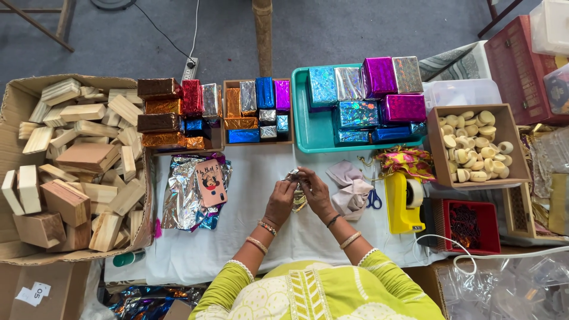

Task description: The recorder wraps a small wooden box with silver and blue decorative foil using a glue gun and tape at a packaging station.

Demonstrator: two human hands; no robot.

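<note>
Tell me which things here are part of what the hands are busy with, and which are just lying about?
In hand:
left hand
right hand
small foil-wrapped piece
foil sheets
tape dispenser
scissors

Lying about:
box of wooden blocks
teal tray of wrapped boxes
box of pale rings
red bin

I see glossy crinkled foil sheets [189, 192] left of the matt white cloth [255, 237]; beyond them, rough bare wood blocks [77, 172].

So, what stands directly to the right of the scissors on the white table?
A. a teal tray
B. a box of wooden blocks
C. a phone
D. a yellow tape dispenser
D: the yellow tape dispenser stands just right of the blue-handled scissors.
</note>
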